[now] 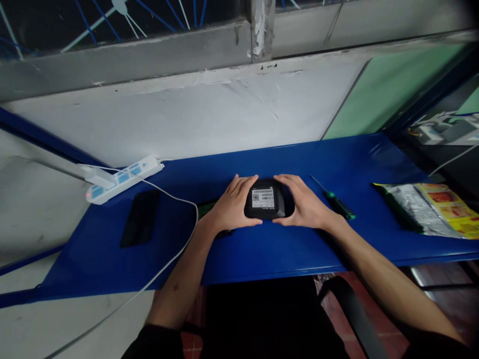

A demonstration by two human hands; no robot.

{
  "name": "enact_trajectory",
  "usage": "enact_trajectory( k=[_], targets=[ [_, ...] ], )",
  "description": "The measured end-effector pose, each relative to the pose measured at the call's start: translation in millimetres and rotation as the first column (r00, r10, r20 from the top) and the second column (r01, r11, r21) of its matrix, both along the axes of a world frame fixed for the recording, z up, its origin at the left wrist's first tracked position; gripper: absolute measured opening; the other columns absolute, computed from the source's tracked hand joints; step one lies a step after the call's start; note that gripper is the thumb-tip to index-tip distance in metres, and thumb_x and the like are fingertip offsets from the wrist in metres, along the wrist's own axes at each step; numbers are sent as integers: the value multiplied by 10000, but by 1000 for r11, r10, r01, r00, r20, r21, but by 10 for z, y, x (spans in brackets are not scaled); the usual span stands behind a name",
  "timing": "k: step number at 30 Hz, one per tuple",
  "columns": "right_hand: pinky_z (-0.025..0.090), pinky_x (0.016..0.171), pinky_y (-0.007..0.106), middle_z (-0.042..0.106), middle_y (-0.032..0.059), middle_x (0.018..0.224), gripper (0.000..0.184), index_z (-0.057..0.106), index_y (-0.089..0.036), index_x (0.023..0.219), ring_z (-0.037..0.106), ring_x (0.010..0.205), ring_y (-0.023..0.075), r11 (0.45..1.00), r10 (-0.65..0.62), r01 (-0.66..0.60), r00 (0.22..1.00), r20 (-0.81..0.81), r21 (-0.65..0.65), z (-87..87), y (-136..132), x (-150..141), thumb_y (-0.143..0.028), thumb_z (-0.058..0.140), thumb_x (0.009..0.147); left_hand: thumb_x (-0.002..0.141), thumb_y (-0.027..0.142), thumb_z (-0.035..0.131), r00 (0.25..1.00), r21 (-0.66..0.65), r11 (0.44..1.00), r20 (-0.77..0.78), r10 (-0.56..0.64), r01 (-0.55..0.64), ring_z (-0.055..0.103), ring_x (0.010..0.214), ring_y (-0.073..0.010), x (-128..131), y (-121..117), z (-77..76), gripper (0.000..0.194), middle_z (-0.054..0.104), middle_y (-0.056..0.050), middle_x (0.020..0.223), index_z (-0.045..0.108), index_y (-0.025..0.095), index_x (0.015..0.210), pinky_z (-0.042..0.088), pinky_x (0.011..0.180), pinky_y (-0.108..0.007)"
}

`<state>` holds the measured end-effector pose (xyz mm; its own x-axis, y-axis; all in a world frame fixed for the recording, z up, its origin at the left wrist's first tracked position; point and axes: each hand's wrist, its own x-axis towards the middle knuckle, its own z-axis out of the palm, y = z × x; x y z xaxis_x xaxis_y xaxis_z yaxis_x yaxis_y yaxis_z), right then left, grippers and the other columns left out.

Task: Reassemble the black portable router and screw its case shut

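Observation:
Both hands hold a small black plastic device with rounded corners [264, 211] over the middle of the blue table. A white printed label with a square code faces up on it. My left hand [234, 204] is closed around the left side, fingers at the far edge and thumb at the near edge. On the opposite side, my right hand [301, 202] grips the far and near edges the same way. Partly hidden beneath my left hand lies a dark green item [205, 208], too covered to name. A green-handled screwdriver [339, 204] rests right of my right hand.
On the blue table [262, 254], a white power strip [125, 178] with a plugged-in charger sits at the back left. Its white cable [175, 255] crosses my left forearm. A black phone [140, 218] lies at left, a silver and yellow packet [430, 209] at right. A wall stands behind.

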<state>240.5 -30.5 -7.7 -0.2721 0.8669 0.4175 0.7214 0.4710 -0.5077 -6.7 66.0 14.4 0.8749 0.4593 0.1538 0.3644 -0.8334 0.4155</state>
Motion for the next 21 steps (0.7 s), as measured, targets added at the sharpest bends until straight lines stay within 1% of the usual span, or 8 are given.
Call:
enact_trajectory(
  k=[3, 5, 9, 11, 13, 15, 18, 21],
  targets=[
    [471, 1089, 659, 478, 207, 1454, 1097, 256, -257, 1552, 480, 1358, 427, 1000, 15, -15, 1000, -3, 11, 7, -6, -22, -647, 809, 689, 707, 536, 880, 999, 20, 999, -16, -50, 50, 321, 1502, -375, 117, -43, 44, 1250, 374, -168, 1577, 60, 242, 1603, 108, 1295, -609],
    [479, 1083, 655, 482, 205, 1442, 1087, 266, -255, 1549, 488, 1349, 424, 1000, 18, -18, 1000, -9, 16, 10, -11, -33, -649, 805, 691, 754, 536, 843, 996, 26, 995, -24, -91, 92, 316, 1507, -366, 183, -69, 67, 1214, 357, -160, 1597, 29, 250, 1607, 108, 1295, -608],
    [464, 1102, 655, 479, 205, 1448, 1108, 275, -242, 1553, 488, 1345, 423, 999, 10, -9, 1000, -25, 35, 27, -13, -13, -649, 816, 677, 801, 520, 805, 993, 18, 993, -6, -120, 120, 298, 1517, -363, 259, -90, 120, 1183, 333, -154, 1617, -16, 263, 1613, 109, 1294, -609],
    [452, 1111, 666, 478, 194, 1465, 1151, 252, -258, 1568, 485, 1350, 426, 998, 16, -13, 999, -44, 55, 46, -17, 3, -641, 837, 654, 789, 482, 820, 993, -27, 992, 13, -119, 119, 268, 1524, -384, 277, -84, 151, 1193, 314, -146, 1626, -15, 273, 1615, 137, 1286, -623],
    [444, 1122, 672, 464, 187, 1499, 1195, 215, -277, 1586, 482, 1368, 428, 998, 16, -10, 996, -87, 67, 67, -25, 7, -617, 861, 640, 759, 443, 840, 993, -84, 990, 43, -109, 112, 257, 1518, -412, 285, -69, 176, 1208, 306, -142, 1623, 2, 294, 1617, 193, 1264, -648],
    [426, 1147, 671, 419, 190, 1556, 1258, 153, -289, 1608, 464, 1408, 429, 998, 8, 2, 986, -168, 61, 78, -39, -10, -595, 883, 631, 736, 419, 851, 990, -135, 984, 94, -102, 115, 277, 1499, -426, 280, -50, 187, 1201, 308, -143, 1605, 38, 318, 1614, 268, 1232, -659],
    [383, 1186, 673, 316, 191, 1643, 1382, 40, -304, 1628, 396, 1477, 435, 1000, 5, 3, 959, -282, 27, 61, -52, -56, -616, 900, 592, 755, 414, 838, 978, -203, 969, 184, -101, 139, 303, 1480, -419, 249, -25, 181, 1131, 281, -149, 1583, 96, 345, 1606, 368, 1188, -634],
    [388, 1163, 705, 272, 199, 1670, 1433, -28, -309, 1631, 366, 1492, 455, 1000, 3, -9, 968, -249, -23, 16, -44, -90, -658, 883, 581, 767, 430, 838, 964, -233, 961, 252, -90, 151, 285, 1496, -410, 213, -6, 157, 1069, 241, -144, 1573, 156, 361, 1588, 375, 1194, -613]
  ],
)
